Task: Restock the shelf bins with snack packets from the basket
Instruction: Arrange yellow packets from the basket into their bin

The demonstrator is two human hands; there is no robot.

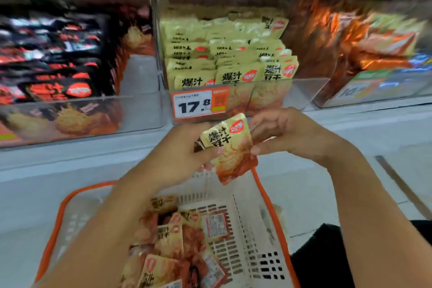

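A yellow snack packet (228, 147) with black lettering and a red round logo is held tilted above the far edge of the basket (254, 229), in front of the shelf; the left hand (184, 149) grips its left side with the thumb laid across the front, and a dark edge of something else shows just behind that thumb, too small to tell what; the right hand (280, 134) pinches the packet's right edge between thumb and curled fingers. Below, the white slotted basket with an orange rim holds a loose heap of similar packets (173, 241) on its left half, some face down with labels showing. Straight ahead, a clear shelf bin (301, 93) holds upright rows of matching yellow packets (233, 54), filling its left part; a price tag (201, 101) reading 17.8 sits on its front wall. To the left a bin of black-and-red packets (53, 58); to the right a blurred bin of orange packets (374, 40).
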